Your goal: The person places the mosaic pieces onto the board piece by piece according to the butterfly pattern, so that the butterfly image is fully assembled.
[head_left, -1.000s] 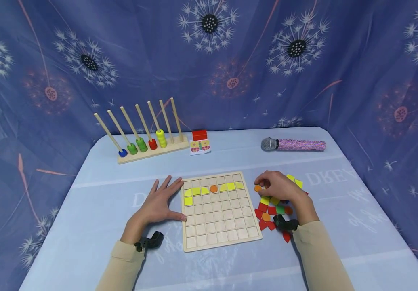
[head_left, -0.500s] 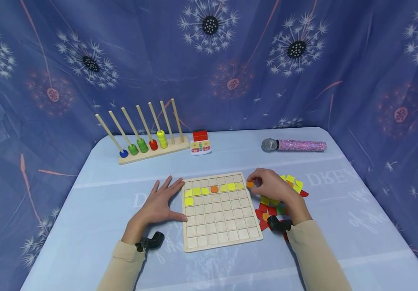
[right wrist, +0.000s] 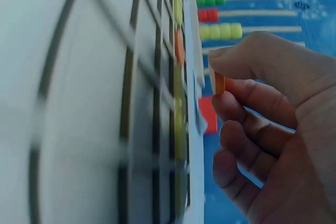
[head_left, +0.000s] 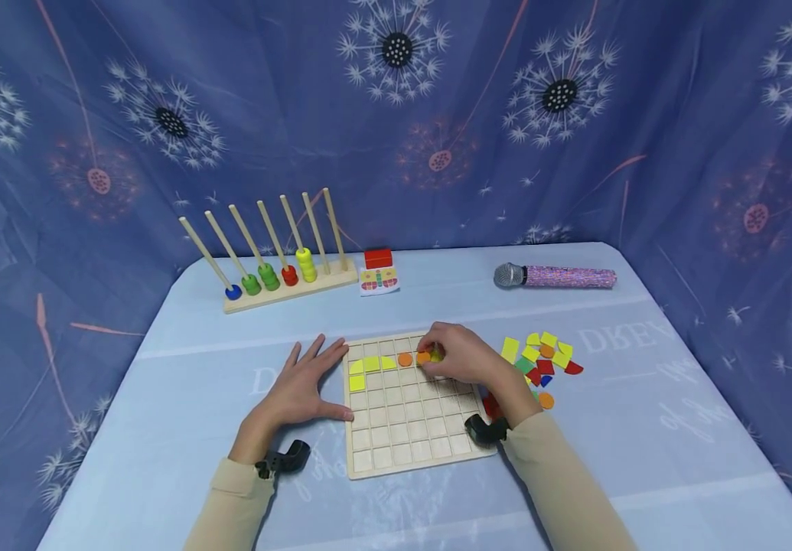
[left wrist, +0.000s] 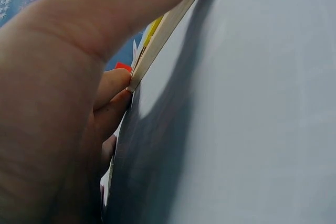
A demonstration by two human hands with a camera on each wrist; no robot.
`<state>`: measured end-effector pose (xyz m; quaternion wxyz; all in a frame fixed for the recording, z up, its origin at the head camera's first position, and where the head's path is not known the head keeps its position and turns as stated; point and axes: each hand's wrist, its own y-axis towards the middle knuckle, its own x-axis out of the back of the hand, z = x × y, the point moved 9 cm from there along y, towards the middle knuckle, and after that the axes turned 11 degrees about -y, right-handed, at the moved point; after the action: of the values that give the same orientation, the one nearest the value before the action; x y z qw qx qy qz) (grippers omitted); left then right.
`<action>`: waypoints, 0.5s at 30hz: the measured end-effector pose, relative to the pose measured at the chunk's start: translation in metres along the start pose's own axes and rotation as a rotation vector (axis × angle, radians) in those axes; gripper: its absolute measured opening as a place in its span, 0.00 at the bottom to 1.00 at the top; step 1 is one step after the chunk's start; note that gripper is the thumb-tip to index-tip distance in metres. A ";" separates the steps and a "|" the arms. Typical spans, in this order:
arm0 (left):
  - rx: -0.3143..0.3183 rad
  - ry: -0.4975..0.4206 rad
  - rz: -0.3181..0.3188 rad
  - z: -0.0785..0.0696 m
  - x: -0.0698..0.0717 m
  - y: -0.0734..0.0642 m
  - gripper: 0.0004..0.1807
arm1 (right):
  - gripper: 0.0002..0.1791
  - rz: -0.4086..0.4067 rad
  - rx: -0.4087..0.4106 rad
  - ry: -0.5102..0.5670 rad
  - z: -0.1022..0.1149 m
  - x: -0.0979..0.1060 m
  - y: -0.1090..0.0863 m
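A wooden grid board (head_left: 409, 417) lies mid-table, with yellow pieces (head_left: 371, 363) and an orange disc (head_left: 405, 359) set in its second row and one yellow square (head_left: 357, 383) below at the left. My left hand (head_left: 302, 390) is spread at the board's left side, thumb and fingertips at its edge. Over the second row, my right hand (head_left: 461, 353) pinches another orange disc (right wrist: 217, 82) between thumb and index finger, above the board in the right wrist view. That hand covers the row's right-hand yellow pieces in the head view.
Loose coloured pieces (head_left: 545, 367) lie right of the board, partly behind my right forearm. At the back stand a peg-and-bead abacus (head_left: 292, 287), a red block (head_left: 378, 258) with a butterfly picture card (head_left: 379, 281), and a glittery microphone (head_left: 555, 276).
My right hand has carried the orange disc left from the loose pieces, across the board's right edge to above the second row. My left hand has stayed in place.
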<state>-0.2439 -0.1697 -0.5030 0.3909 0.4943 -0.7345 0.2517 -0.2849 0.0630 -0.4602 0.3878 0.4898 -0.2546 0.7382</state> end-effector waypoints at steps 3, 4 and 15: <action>0.007 -0.007 0.008 0.000 -0.001 -0.001 0.68 | 0.10 0.027 0.033 -0.017 0.017 -0.006 0.005; 0.009 -0.008 0.011 0.000 -0.002 -0.001 0.68 | 0.10 0.034 0.042 -0.020 0.022 -0.007 0.006; -0.001 -0.004 0.003 -0.001 0.001 0.000 0.67 | 0.10 0.057 0.106 -0.125 0.060 -0.030 0.024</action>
<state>-0.2441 -0.1697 -0.5019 0.3894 0.4936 -0.7361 0.2508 -0.2669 -0.0060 -0.4638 0.3235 0.5473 -0.2530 0.7293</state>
